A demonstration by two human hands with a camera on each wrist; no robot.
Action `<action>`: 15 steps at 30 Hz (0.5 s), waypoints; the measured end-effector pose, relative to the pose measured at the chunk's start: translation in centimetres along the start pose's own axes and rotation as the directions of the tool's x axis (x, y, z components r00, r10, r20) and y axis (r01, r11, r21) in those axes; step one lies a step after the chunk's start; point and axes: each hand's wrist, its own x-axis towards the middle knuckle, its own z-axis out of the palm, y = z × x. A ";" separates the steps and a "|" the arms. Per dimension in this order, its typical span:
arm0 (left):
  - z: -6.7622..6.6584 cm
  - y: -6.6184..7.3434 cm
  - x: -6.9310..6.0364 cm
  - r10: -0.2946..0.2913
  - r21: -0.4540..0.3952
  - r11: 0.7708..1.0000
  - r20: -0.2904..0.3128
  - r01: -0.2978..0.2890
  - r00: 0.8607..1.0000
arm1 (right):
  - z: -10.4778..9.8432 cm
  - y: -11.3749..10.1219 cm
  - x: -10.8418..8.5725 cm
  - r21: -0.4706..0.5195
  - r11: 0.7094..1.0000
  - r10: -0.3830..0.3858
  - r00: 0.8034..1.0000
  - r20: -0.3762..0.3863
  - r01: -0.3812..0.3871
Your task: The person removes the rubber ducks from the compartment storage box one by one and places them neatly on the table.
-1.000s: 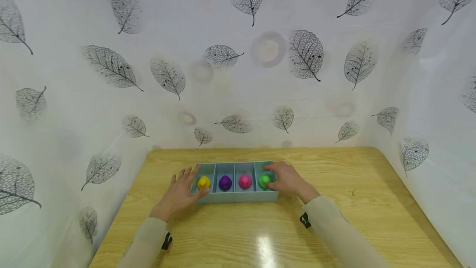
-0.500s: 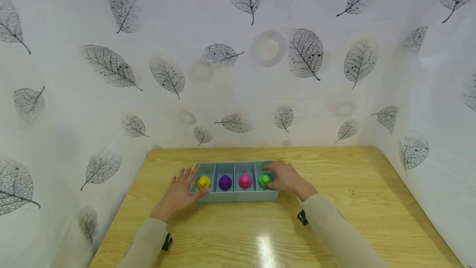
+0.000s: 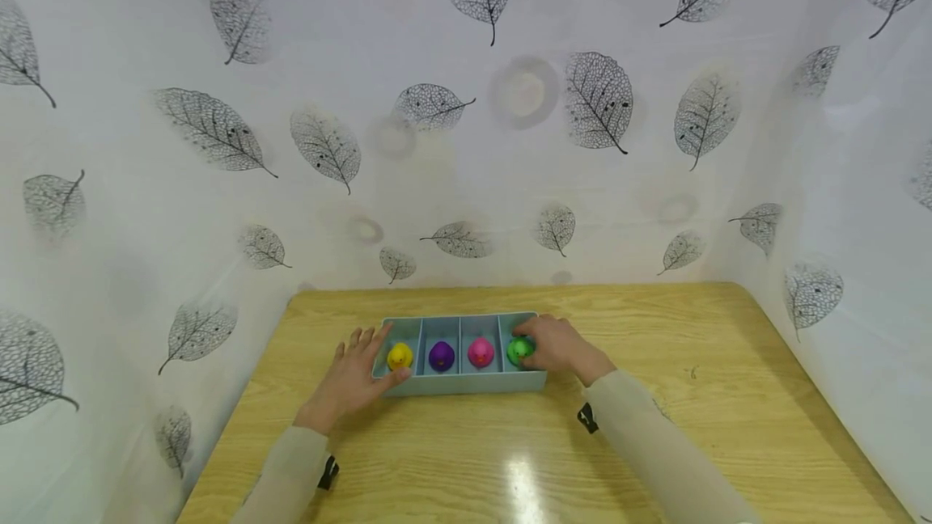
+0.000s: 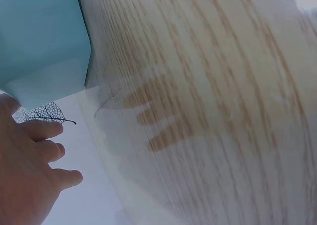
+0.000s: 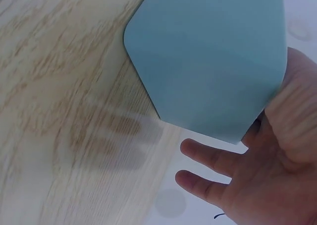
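Holding grn duck (image 3: 518,346) (in tray (image 3: 466,385)): R fingers (image 3: 535,326).

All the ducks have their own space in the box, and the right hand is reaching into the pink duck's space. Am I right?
Nearly! The right hand is reaching into the green duck's space, at the end of the box; the head view shows it. The rest is right.
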 end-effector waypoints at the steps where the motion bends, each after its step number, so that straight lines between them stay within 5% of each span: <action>1: 0.0 0.0 0.0 -0.002 0.000 1.000 0.000 0.002 1.000 | 0.0 0.0 0.0 -0.001 1.000 -0.001 1.000 -0.001 0.001; 15: 0.0 0.0 0.0 -0.001 0.000 1.000 -0.004 0.001 1.000 | 0.2 0.1 0.4 0.032 0.998 -0.045 0.999 -0.005 0.045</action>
